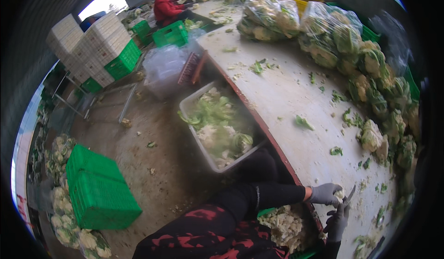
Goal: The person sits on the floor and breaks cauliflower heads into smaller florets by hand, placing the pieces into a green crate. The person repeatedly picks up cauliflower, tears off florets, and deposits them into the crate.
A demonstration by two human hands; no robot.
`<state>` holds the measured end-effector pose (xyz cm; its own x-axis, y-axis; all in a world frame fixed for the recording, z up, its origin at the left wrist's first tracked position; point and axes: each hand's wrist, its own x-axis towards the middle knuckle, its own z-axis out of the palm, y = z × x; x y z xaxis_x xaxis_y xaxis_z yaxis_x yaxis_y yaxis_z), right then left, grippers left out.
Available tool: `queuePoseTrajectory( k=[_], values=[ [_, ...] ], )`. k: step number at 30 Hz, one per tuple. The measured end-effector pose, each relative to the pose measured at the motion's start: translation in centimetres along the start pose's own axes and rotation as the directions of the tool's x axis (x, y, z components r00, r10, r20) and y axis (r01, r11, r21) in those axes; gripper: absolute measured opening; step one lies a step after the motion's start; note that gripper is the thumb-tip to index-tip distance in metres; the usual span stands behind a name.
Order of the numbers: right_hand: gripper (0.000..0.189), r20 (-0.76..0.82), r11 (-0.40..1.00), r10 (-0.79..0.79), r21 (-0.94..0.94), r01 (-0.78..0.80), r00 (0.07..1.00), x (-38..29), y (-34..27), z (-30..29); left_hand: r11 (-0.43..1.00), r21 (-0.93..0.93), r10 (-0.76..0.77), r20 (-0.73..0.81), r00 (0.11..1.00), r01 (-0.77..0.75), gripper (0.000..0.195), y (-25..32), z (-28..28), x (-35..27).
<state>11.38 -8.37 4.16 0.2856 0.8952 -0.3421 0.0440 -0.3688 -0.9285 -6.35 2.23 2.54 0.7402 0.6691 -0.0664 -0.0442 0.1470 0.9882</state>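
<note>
My left hand point(325, 193), in a grey glove, is shut on a small cauliflower piece point(339, 195) above the near edge of the white tabletop point(298, 148). Close beside it, my right hand point(337, 221), in a darker-looking grey glove, grips a knife point(351, 196) with its blade pointing up and away, near the piece. Below the table edge, by my lap, a green crate holds many cut cauliflower florets point(286, 226). Leaf scraps point(336, 151) and crumbs lie about the tabletop. Whole cauliflowers point(371, 136) are heaped along its far side.
A translucent tub point(204, 151) of leaves and trimmings stands on the floor against the table. Bagged cauliflowers point(267, 16) lie on the table's far part. Green crates point(100, 193) and stacked white crates point(100, 37) stand on the floor. A person in red point(166, 9) sits farther along the table.
</note>
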Motion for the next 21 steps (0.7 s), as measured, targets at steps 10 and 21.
queuePoseTrajectory(
  k=[10, 21],
  values=[
    [0.028, -0.053, 0.935, -0.343, -0.111, 0.336, 0.938, -4.2, -3.3, 1.8, 0.992, -0.040, 0.120, -0.020, 0.993, -0.121, 0.058, 1.9, -1.5, -2.4],
    [0.008, 0.178, 0.666, -0.478, -0.564, 0.487, 0.860, -7.2, 0.8, 4.1, 0.961, -0.230, -0.157, 0.009, 0.988, 0.155, 0.075, 3.7, -0.2, -4.5]
  ],
)
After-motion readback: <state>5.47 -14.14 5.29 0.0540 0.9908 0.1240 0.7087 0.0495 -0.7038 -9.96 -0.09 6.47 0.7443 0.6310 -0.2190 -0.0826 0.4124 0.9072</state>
